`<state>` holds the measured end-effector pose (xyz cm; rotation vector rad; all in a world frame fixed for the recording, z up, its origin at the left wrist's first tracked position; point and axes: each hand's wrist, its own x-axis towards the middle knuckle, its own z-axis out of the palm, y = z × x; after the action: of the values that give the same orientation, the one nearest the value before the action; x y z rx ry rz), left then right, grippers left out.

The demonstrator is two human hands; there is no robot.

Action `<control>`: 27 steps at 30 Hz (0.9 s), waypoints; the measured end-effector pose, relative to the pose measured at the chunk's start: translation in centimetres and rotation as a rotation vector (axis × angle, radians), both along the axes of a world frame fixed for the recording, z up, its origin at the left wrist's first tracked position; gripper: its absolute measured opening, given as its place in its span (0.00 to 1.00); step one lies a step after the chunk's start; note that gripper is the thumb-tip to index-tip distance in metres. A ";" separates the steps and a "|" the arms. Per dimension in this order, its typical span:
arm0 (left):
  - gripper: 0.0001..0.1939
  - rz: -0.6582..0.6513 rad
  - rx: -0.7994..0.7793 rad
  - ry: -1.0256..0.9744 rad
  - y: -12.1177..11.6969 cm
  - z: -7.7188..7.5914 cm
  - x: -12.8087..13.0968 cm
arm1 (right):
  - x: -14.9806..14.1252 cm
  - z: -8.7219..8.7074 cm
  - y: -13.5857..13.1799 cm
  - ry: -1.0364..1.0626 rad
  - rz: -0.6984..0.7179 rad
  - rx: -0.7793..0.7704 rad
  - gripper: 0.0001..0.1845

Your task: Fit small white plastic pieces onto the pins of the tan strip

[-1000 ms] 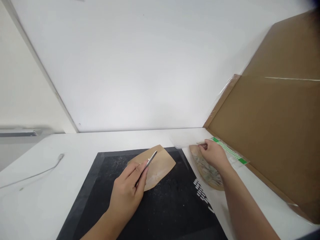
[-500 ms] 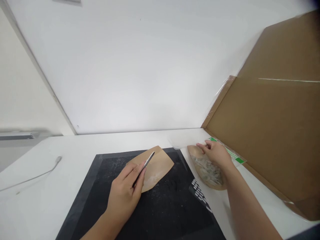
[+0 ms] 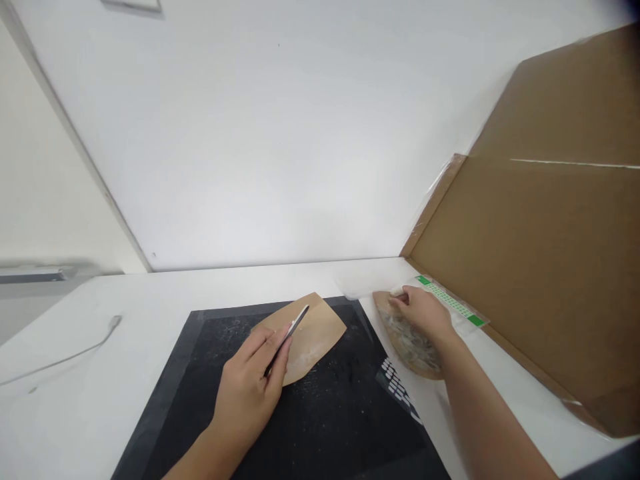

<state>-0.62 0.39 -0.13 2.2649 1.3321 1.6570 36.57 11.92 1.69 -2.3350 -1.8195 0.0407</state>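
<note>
My left hand (image 3: 255,373) is closed around a slim, flat black-and-white object (image 3: 295,323), seen nearly edge-on and tilted up to the right; its kind is unclear. Below it, a brown paper sheet (image 3: 323,327) with whitish residue lies on a black mat (image 3: 320,427). My right hand (image 3: 423,310) is closed in a pinch on a small pale piece (image 3: 397,291), above the far end of a second brown paper (image 3: 383,303). A heap of thin, translucent, pale strips (image 3: 410,343) rests on that paper, partly covered by my hand.
A clear strip with green markings (image 3: 453,300) lies by the cardboard wall (image 3: 545,253) on the right. A translucent sheet (image 3: 355,283) is at the back. White print (image 3: 400,387) marks the mat's right edge. On the left, a white cable (image 3: 75,360) crosses the white table (image 3: 55,427).
My right hand has moved slightly left, and its fingers have closed on the small pale piece. My left hand and the slim object have stayed nearly still.
</note>
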 end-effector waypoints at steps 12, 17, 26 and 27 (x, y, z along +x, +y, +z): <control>0.13 0.014 0.009 0.007 -0.2 0.5 0.0 | -1.2 -2.3 1.1 -0.043 -0.021 -0.016 0.12; 0.12 0.015 0.003 0.009 -0.2 0.1 -0.2 | -0.9 -2.6 1.3 -0.019 -0.004 0.002 0.10; 0.13 0.020 -0.014 0.020 -0.3 0.2 -0.2 | -1.2 -1.3 0.7 0.118 0.029 0.175 0.09; 0.14 0.026 -0.012 0.018 -0.3 0.3 -0.2 | -1.3 -1.0 0.6 0.150 0.031 0.204 0.08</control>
<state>-0.79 0.08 0.12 2.2708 1.3776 1.6355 35.23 12.53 0.65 -2.1056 -1.7026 0.0320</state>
